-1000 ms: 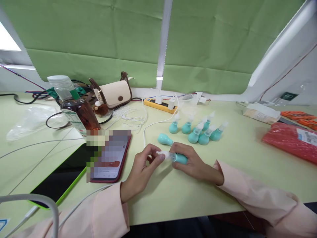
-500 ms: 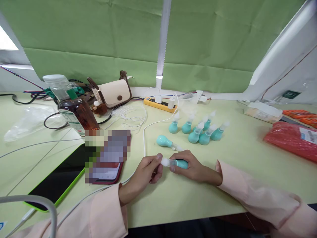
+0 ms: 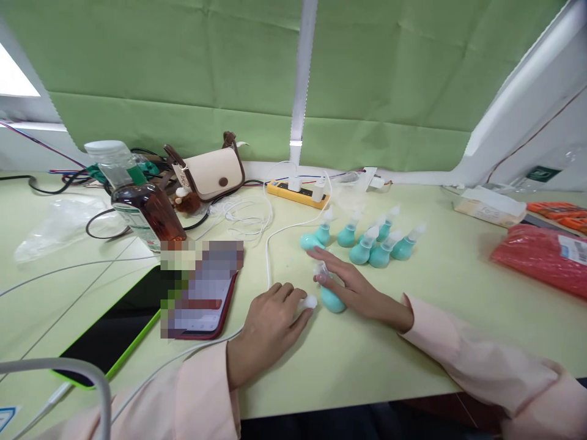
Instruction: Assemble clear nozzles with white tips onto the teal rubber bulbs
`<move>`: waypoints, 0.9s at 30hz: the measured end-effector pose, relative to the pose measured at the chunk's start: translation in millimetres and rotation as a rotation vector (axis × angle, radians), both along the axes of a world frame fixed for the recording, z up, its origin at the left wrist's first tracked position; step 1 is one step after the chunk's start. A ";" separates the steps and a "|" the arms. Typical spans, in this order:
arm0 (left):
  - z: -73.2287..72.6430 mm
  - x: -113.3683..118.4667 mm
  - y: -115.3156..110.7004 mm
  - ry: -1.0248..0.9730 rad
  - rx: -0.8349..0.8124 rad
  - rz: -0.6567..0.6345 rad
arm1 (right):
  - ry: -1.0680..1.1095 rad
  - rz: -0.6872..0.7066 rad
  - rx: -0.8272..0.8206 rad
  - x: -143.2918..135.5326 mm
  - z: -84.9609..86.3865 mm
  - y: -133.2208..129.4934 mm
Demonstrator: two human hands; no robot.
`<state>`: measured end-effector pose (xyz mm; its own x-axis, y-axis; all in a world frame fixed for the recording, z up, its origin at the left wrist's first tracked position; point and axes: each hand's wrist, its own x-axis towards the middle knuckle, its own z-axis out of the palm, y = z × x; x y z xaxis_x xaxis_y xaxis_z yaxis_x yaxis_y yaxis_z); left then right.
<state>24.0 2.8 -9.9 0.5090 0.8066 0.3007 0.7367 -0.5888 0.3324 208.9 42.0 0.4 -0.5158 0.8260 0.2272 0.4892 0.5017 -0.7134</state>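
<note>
My left hand [image 3: 277, 318] rests low over the table, its thumb and fingers closed on a small white nozzle tip [image 3: 309, 302]. To its right is a teal nasal aspirator bulb [image 3: 333, 299] with a clear neck, partly behind the thumb of my right hand [image 3: 353, 284]. The fingers of that hand are stretched out and spread, reaching past the neck to a second teal bulb [image 3: 312, 242] lying on its side; whether they touch it I cannot tell. Several assembled nasal aspirators [image 3: 380, 253] with teal bulbs and whitish tips stand upright just beyond.
On the left lie a phone in a green case [image 3: 119, 324] and a phone in a red case [image 3: 220, 311]. Behind them are a brown bottle [image 3: 153, 214] and a cream handbag [image 3: 213, 174]. A yellow power strip [image 3: 293, 193] sits at the back, a red package [image 3: 536, 253] at right.
The white tip has come apart from the aspirator and is in my left hand. My right hand has opened its fingers forward. The lying bulb has moved away, up to the standing ones.
</note>
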 end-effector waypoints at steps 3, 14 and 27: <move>-3.9 -0.8 5.5 0.210 0.196 0.065 | -0.007 -0.061 0.038 3.4 -5.2 7.6; 9.5 -2.6 4.7 0.222 0.184 0.149 | -0.172 -0.104 0.304 4.4 -15.4 9.1; 8.8 -3.2 1.4 0.145 0.071 -0.142 | -0.208 0.053 0.420 -14.0 -18.4 -19.8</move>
